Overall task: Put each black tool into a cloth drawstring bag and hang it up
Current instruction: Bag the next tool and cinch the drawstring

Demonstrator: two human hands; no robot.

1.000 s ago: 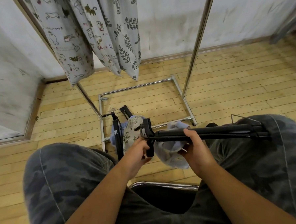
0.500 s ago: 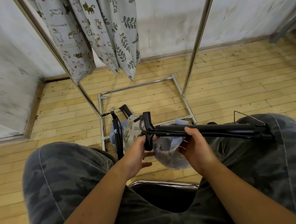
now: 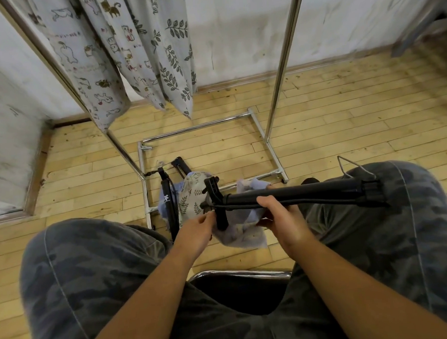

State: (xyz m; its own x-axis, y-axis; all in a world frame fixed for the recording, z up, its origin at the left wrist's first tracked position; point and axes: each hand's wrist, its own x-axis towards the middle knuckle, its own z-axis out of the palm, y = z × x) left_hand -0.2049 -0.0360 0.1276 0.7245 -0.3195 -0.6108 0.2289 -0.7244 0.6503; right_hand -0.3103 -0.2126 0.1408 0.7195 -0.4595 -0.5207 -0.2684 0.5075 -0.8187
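holding for bagging, item one: long black tool [image 3: 309, 191], lying level across the right thigh, crosspiece end pointing to the person's left, far end reaching past the right knee. right hand [image 3: 282, 218]: wrapped round the shaft near the crosspiece end, fingers over the top. left hand [image 3: 197, 229]: fingers curled in just below the crosspiece, seemingly pinching the edge of the pale blue cloth bag [image 3: 244, 235]; the exact hold is partly hidden by the hand's own back. bag: slack, hanging under the shaft between the two hands, not yet drawn over any part of the tool. stock on the floor by the rack's base: further black tools [image 3: 168, 200], a leaf-print bag [image 3: 192, 194] lying against them. wire hanger [image 3: 354, 169]: resting on the right knee, just beside the tool's far end. garment rack [image 3: 284, 62]: printed bags [image 3: 123, 58] hanging from it at upper left; whether they are filled cannot be told. step judged: the start of bagging this tool, with hanging yet to come and the floor stock unbagged. next move calls for: spreading the bag's mouth wide, easing the crosspiece through first since it is the broadest part and the likeliest to snag, then sliding cloth along the shaft while the right hand shifts its grip rearward.
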